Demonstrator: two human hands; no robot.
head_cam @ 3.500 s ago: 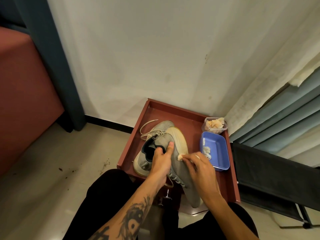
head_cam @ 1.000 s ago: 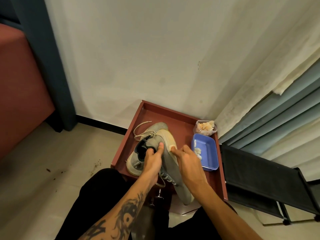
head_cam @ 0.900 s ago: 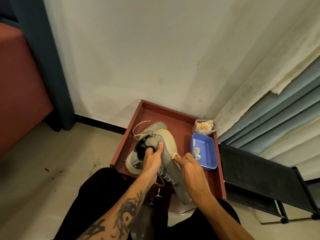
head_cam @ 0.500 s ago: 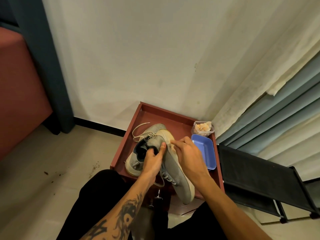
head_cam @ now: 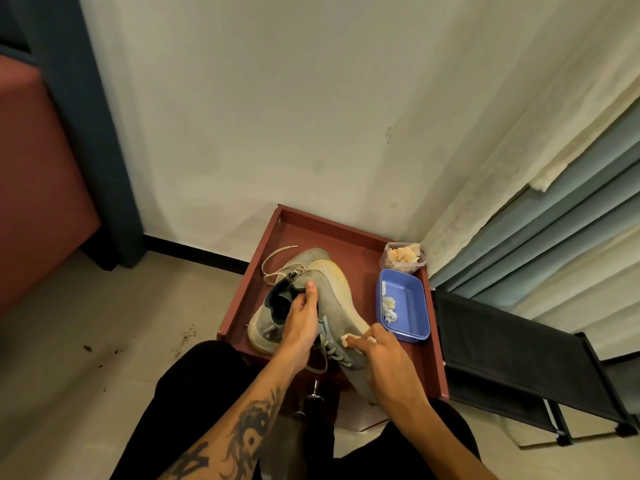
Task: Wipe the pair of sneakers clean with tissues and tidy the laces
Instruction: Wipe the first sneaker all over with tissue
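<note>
The grey mesh sneaker with a yellowed sole (head_cam: 332, 303) lies tilted on its side across the second grey sneaker (head_cam: 273, 320) inside the red-brown raised-edge tray (head_cam: 356, 233). The left hand (head_cam: 301, 320) grips the tilted sneaker at its collar, thumb on the upper, while the right hand (head_cam: 384, 358) pinches a crumpled white tissue (head_cam: 349, 340) against the upper beside the laces. A blue rectangular plastic tub (head_cam: 408, 306) holding used tissue wads sits just right of the sneakers, with a small clear container of tissues (head_cam: 403, 258) behind it.

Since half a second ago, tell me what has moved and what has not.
The right hand, pinching the tissue, slid from the toe end of the tilted sneaker back along its side toward the person. The left hand keeps its grip on the collar. The blue tray stayed put.
</note>
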